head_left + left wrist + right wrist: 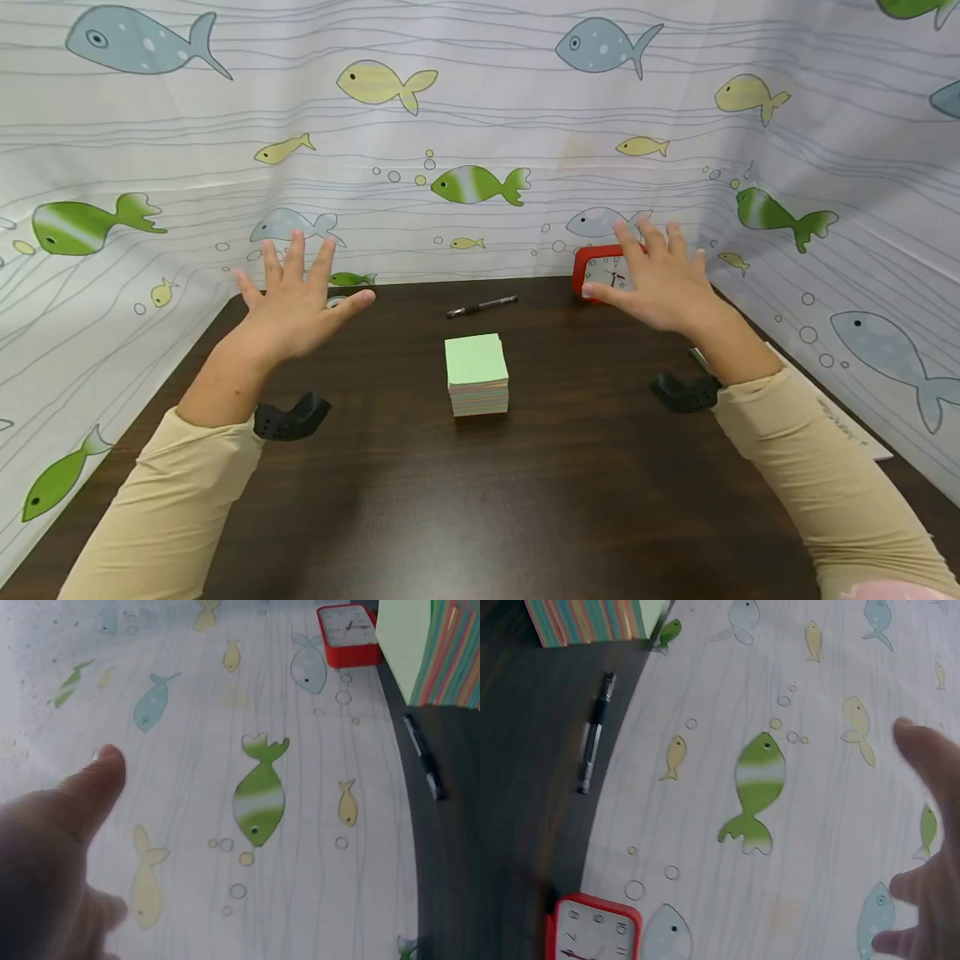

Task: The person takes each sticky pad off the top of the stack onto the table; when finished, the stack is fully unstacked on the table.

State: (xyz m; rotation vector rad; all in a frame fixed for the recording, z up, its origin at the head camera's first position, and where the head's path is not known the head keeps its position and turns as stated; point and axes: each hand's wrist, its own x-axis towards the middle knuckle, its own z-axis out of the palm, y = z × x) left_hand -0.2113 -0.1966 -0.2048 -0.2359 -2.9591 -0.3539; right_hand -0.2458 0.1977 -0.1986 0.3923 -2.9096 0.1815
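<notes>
Both hands are raised above the table with fingers spread, holding nothing. The left hand [288, 308] is at the left, in front of a small round object mostly hidden behind its thumb. At the right, the right hand [663, 279] partly covers a red alarm clock [581, 275] standing at the table's back edge. Between the hands, a thick block of sticky notes [476, 362] with a green top sheet sits on the table. Behind the block lies a black pen [482, 307]. Only part of the left hand [52, 847] and right hand [934, 855] shows in the wrist views.
The dark table [465, 492] is enclosed by a white curtain [510, 108] printed with fish. A white sheet or pad [840, 417] lies by the right edge, partly behind the right forearm. A black wrist mount [292, 417] sits under the left wrist, with another [684, 392] under the right.
</notes>
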